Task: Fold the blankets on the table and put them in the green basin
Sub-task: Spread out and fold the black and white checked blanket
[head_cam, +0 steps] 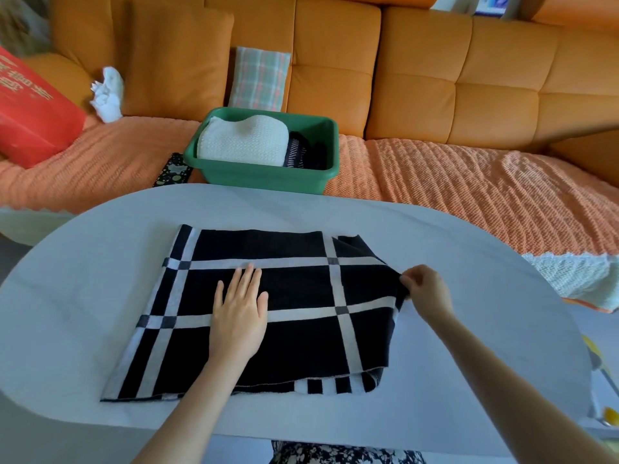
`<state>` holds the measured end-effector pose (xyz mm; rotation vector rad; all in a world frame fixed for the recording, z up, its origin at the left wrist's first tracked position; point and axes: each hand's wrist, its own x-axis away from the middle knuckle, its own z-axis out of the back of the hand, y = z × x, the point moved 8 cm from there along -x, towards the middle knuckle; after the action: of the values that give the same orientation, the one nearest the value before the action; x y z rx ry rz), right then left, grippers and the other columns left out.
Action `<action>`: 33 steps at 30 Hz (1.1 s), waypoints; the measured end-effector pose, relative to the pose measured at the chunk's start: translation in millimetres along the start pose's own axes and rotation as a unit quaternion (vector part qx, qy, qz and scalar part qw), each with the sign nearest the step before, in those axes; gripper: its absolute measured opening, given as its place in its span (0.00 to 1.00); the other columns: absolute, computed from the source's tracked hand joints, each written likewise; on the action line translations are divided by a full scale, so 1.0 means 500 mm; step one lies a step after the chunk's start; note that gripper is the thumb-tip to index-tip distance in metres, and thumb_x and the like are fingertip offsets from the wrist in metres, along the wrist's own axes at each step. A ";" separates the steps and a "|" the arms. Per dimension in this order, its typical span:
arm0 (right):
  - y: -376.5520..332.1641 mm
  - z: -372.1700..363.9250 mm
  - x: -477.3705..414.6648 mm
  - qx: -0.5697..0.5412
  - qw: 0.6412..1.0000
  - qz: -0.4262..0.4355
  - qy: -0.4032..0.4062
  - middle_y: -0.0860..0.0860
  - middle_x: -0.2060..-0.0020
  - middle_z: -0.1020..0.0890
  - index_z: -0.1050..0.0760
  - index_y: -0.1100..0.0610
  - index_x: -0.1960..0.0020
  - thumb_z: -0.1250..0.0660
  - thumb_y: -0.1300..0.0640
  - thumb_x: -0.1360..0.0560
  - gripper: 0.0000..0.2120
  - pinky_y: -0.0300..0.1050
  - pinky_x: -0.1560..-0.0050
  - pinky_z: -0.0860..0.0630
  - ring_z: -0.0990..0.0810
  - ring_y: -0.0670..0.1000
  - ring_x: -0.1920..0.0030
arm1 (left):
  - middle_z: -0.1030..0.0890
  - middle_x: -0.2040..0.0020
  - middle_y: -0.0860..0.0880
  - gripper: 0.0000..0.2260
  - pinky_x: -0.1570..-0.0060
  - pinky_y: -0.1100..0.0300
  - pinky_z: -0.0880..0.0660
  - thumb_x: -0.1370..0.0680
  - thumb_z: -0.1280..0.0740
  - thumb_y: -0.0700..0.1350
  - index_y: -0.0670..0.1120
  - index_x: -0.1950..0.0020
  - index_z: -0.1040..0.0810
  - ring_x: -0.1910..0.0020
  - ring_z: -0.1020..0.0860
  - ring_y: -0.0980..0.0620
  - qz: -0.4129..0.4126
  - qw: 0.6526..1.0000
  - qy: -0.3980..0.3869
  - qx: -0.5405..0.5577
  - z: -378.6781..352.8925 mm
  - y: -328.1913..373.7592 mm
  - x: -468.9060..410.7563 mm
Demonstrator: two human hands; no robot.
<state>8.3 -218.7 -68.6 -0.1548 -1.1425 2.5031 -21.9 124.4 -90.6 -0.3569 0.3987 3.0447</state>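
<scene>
A black blanket with white grid stripes (294, 289) lies folded flat on the white oval table (100, 256). My left hand (239, 309) rests flat on its middle, fingers straight. My right hand (427, 291) pinches the blanket's right edge. Beyond the table's far edge, the green basin (268, 177) sits on the sofa seat. It holds a folded white knit blanket (243, 140) on the left and a dark striped one (303, 152) on the right.
An orange sofa (469, 78) with an orange knit cover runs behind the table. On it lie a red bag (30, 112), a crumpled white cloth (109, 93), a plaid cushion (259, 78) and a dark patterned case (172, 169). A white knit cloth (569, 276) hangs at the right.
</scene>
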 end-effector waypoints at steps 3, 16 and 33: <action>0.000 -0.018 0.000 -0.006 1.000 -0.005 -0.014 0.58 0.51 0.19 0.24 0.61 0.46 0.35 0.53 0.23 0.12 0.43 0.56 0.30 0.21 0.56 0.54 | 0.46 0.24 0.51 0.28 0.26 0.50 0.53 0.21 0.62 0.56 0.47 0.24 0.46 0.25 0.51 0.54 0.005 1.000 -0.002 0.007 0.002 0.002 0.000; -0.017 -0.032 0.298 -0.084 0.987 0.095 -0.100 0.41 0.45 0.31 0.36 0.46 0.35 0.29 0.39 0.35 0.33 0.35 0.45 0.33 0.29 0.43 0.45 | 0.43 0.24 0.48 0.22 0.27 0.47 0.54 0.19 0.46 0.51 0.47 0.26 0.39 0.24 0.48 0.51 -0.015 0.999 -0.026 0.030 0.006 0.010 -0.007; -0.022 -0.045 0.336 0.022 0.988 0.154 0.004 0.45 0.51 0.28 0.32 0.55 0.35 0.34 0.67 0.29 0.24 0.35 0.53 0.31 0.26 0.41 0.54 | 0.40 0.25 0.51 0.25 0.30 0.37 0.50 0.20 0.54 0.59 0.51 0.26 0.39 0.25 0.45 0.52 -0.076 0.990 -0.105 0.059 -0.007 0.179 0.062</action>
<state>-137.4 -131.6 -65.7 -0.3525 -1.1339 2.7897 -58.5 37.5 -78.8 -0.0557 0.5090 2.8554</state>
